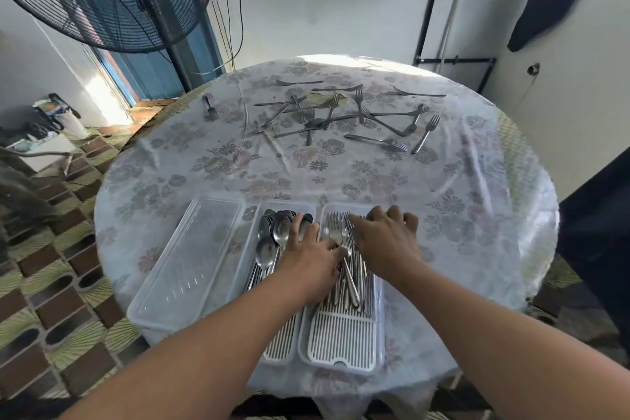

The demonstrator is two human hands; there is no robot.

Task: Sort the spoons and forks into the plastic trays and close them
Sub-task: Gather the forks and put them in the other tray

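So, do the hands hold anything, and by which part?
Nothing is clearly gripped: both the left hand and right hand rest on the forks in the tray.

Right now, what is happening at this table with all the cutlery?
A person is sorting cutlery into plastic trays. The left hand and the right hand both rest on the forks in the right tray, arranging them. The middle tray holds spoons. A clear lid lies to the left, so neither tray is closed. Many loose forks lie scattered on the far side of the table.
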